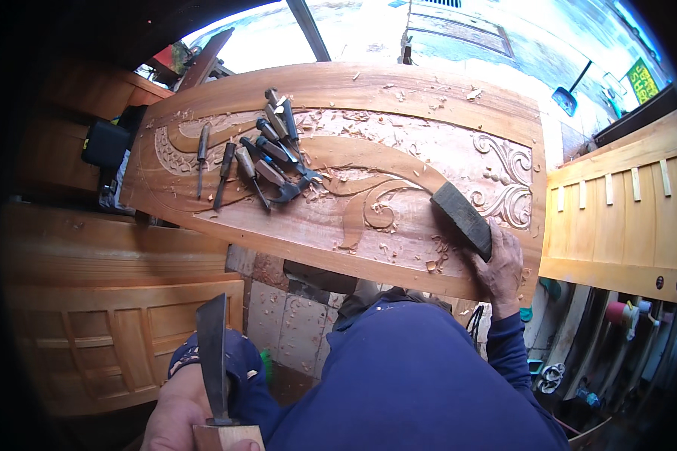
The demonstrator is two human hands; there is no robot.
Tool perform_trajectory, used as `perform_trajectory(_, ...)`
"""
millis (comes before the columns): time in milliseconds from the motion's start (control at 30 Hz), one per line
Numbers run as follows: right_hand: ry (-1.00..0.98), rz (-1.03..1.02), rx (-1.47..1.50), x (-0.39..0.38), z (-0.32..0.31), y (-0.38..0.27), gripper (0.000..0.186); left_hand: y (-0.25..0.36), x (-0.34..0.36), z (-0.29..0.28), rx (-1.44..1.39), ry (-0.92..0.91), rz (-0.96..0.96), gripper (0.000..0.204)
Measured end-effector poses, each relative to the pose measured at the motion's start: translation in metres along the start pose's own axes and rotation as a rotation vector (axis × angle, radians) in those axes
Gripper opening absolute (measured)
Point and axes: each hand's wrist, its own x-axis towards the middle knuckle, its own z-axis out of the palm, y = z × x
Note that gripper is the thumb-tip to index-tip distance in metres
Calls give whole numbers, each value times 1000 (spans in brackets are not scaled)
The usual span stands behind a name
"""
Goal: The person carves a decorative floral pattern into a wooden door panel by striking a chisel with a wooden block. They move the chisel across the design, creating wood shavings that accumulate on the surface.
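At the bottom of the head view my left hand (174, 425) grips the pale wooden handle (227, 437) of a tool with a long dark blade (214, 349) pointing upward, away from the panel's surface. My right hand (500, 267) is closed on the end of a dark rectangular block (461, 218) at the right part of a carved wooden panel (331, 75). Several chisels (226, 165) lie in a loose pile on the panel's left half, beside a dark claw-shaped hammer head (289, 188). Wood shavings (436, 263) are scattered over the carving.
Wooden door panels lean at lower left (128, 346) and stand at right (609, 218). A dark case (105, 141) sits beside the bench's left end. Long tools and pipes (617, 338) crowd the lower right. The tiled floor (271, 316) beneath has shavings on it.
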Motion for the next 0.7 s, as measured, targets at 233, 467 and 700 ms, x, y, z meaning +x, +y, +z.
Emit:
perform_trajectory(233, 26, -42, 28, -3, 4, 2, 89, 9, 35, 23, 282, 34, 245, 35)
perform_trajectory(467, 2, -38, 70, -4, 5, 3, 88, 13, 46, 34, 7, 119, 367, 41)
perform_trajectory(700, -12, -20, 117, -7, 5, -1, 89, 42, -12, 6, 347, 215, 2, 59)
